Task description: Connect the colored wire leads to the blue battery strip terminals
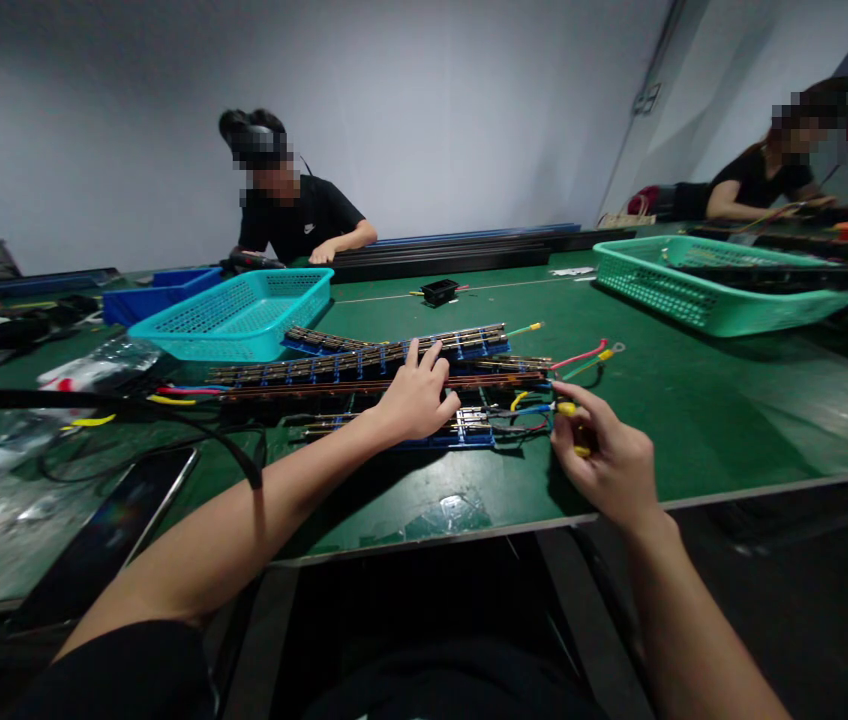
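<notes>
Long terminal strips [364, 365] with blue bases and brass contacts lie side by side on the green table [731, 410]. My left hand [415, 395] rests on top of them, fingers spread and pressing down. My right hand [608, 455] is just right of the strips' end, pinching a yellow-sleeved wire end [566, 408]. Red, blue, green and yellow wires [581, 358] fan out from the strips' right end.
A cyan basket [233, 318] stands behind the strips at left, a green basket [701, 285] at far right. A small black part [439, 291] lies mid-table. A phone [113, 530] and a black cable [169, 425] lie near left. Two other people sit at the back.
</notes>
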`<control>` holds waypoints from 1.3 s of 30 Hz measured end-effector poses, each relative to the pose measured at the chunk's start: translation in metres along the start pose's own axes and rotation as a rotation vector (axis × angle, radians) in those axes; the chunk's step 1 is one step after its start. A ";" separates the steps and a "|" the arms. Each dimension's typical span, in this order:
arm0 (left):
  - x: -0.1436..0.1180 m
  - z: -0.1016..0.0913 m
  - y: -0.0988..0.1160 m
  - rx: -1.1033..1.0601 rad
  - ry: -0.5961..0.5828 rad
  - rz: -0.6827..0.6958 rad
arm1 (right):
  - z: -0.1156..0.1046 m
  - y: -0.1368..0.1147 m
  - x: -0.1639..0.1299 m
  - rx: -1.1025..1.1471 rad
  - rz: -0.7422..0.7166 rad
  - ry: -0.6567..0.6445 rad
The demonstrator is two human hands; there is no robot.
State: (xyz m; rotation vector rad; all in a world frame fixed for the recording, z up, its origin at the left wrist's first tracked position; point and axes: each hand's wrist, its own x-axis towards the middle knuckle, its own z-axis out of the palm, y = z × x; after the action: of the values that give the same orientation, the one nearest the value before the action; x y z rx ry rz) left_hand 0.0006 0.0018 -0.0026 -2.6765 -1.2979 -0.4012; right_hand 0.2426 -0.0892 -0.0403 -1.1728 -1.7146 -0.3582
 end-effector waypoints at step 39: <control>0.000 0.001 0.000 0.012 -0.002 -0.015 | 0.005 -0.003 -0.004 0.179 0.559 0.348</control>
State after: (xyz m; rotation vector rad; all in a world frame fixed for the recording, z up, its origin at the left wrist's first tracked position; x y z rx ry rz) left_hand 0.0002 0.0020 -0.0033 -2.6594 -1.3170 -0.3910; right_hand 0.2377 -0.0892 -0.0454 -1.3100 -1.0432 -0.0550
